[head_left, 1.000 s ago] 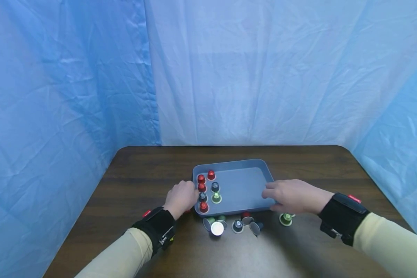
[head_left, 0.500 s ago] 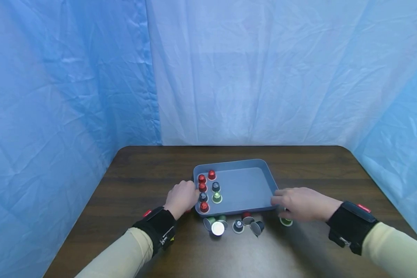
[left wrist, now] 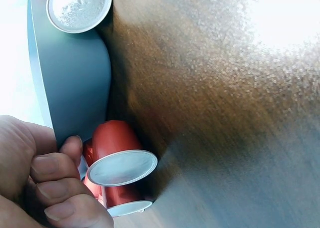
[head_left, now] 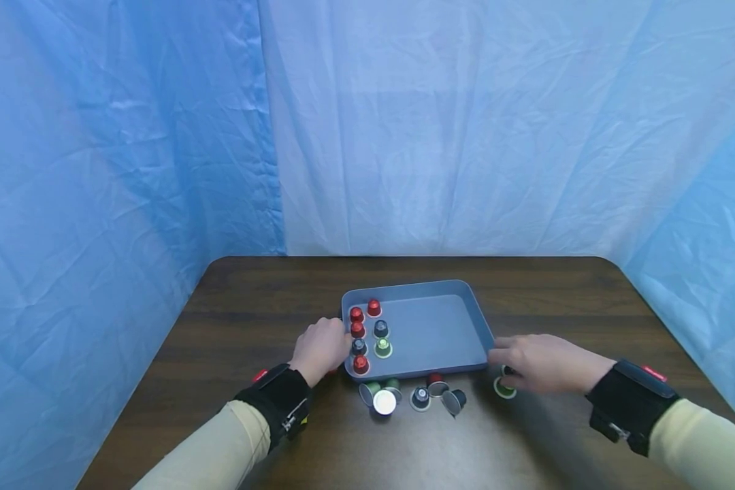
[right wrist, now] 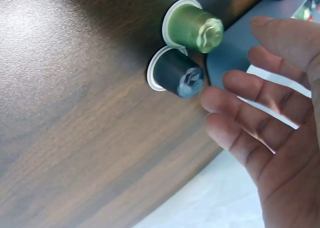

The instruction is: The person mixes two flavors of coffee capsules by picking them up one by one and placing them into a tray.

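My left hand [head_left: 321, 347] grips the left rim of a blue-grey tray [head_left: 436, 333], its fingers curled at the edge in the left wrist view. Inside the tray, red, dark blue and green coffee capsules stand in two columns along the left. My right hand [head_left: 545, 363] hovers by the tray's near right corner, fingers spread and loosely bent, holding nothing. Close to its fingertips, a green coffee capsule [right wrist: 192, 27] and a dark coffee capsule [right wrist: 177, 73] stand side by side on the table. The head view shows them partly hidden by that hand.
Several loose capsules lie along the tray's front side, among them a dark upright one [head_left: 420, 399] and one with its silver-white lid up [head_left: 384, 402]. Two red capsules [left wrist: 117, 155] lie beside my left fingers. Blue sheets [head_left: 465, 136] hang behind the brown table [head_left: 269, 286].
My right hand has moved right and toward me, from over the tray's right edge to the green and dark capsules. My left hand keeps its grip on the tray.
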{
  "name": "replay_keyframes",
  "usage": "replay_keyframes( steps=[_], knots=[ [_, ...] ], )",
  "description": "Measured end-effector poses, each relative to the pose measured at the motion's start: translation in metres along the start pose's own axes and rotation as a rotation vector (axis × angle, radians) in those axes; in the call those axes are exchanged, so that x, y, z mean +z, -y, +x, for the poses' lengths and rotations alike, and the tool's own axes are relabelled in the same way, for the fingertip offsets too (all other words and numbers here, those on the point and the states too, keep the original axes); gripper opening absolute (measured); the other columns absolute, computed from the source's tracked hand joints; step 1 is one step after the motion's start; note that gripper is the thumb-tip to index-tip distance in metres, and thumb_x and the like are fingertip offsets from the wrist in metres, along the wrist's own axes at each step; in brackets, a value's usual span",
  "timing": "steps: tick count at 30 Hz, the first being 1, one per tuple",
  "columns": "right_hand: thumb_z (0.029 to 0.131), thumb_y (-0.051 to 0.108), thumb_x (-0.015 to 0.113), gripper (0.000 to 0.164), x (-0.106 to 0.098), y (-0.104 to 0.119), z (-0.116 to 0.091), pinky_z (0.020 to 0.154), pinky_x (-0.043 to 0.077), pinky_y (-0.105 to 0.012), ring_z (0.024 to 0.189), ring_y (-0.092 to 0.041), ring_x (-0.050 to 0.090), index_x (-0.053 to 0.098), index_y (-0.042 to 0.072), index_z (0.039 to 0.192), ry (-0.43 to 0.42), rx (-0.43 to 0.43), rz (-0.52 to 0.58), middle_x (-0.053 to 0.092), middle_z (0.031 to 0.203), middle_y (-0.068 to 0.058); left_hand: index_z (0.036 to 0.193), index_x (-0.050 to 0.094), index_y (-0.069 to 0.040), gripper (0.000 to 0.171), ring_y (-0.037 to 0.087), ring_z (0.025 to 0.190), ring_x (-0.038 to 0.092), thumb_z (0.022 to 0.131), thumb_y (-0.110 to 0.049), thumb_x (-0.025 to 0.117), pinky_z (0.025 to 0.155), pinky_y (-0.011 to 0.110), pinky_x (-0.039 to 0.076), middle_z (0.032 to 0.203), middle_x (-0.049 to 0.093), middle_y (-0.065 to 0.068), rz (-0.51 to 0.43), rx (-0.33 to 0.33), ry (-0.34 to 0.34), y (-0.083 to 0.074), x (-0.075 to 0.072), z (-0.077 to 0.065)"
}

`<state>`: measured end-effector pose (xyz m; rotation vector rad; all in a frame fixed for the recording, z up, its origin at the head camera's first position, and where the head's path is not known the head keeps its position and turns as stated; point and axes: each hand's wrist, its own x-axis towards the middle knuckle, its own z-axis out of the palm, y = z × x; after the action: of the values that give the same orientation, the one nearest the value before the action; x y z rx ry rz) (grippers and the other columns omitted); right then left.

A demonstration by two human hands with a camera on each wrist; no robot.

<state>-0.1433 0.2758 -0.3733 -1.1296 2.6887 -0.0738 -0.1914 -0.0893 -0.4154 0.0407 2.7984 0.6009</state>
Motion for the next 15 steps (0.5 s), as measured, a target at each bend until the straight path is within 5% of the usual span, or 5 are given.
replay_keyframes(
  steps=[15],
  knots=[
    [0.089,0.022,0.079,0.02,0.0099,-0.006,-0.0047,0.058,0.043,-0.021,0.069,0.002,0.045,0.071,0.016,0.106,-0.013,-0.011,-0.016,0.059,0.087,0.008,0.102,0.072,-0.004,0.025,0.018,0.057,0.06,0.1,-0.028,0.068,0.055,0.028,0.05,0.069,0.06,0.006,0.016,0.001,0.01,0.0001,-0.0011,-0.0001]
  ],
)
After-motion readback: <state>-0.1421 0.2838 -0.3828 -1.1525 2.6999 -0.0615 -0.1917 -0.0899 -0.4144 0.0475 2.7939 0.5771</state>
